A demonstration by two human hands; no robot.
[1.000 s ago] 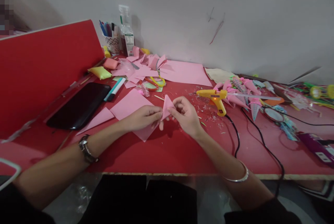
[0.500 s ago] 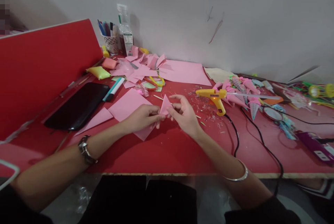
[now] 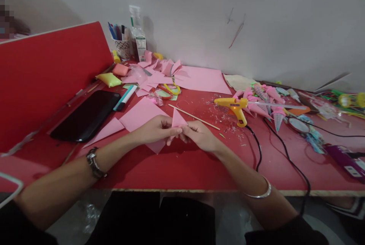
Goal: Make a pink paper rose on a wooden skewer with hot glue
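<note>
A small pink paper cone points upward between my two hands, just above the red table. My left hand pinches its lower left side with thumb and fingers. From the other side, my right hand grips the lower edge, its fingers curled and partly hidden behind the paper. Under and beside my left hand lies a flat pink paper sheet. Behind my hands rests a thin wooden stick. Left of the sheet is a pointed pink paper piece.
A yellow glue gun with a lit orange light lies to the right, its black cord trailing off the table edge. Finished-looking small cones are heaped behind it. A black phone and markers lie left; pink scraps and scissors lie behind.
My right hand's fingers have come down and closed on the cone's lower edge. The cone has shifted slightly left and lower, and more of the wooden stick shows.
</note>
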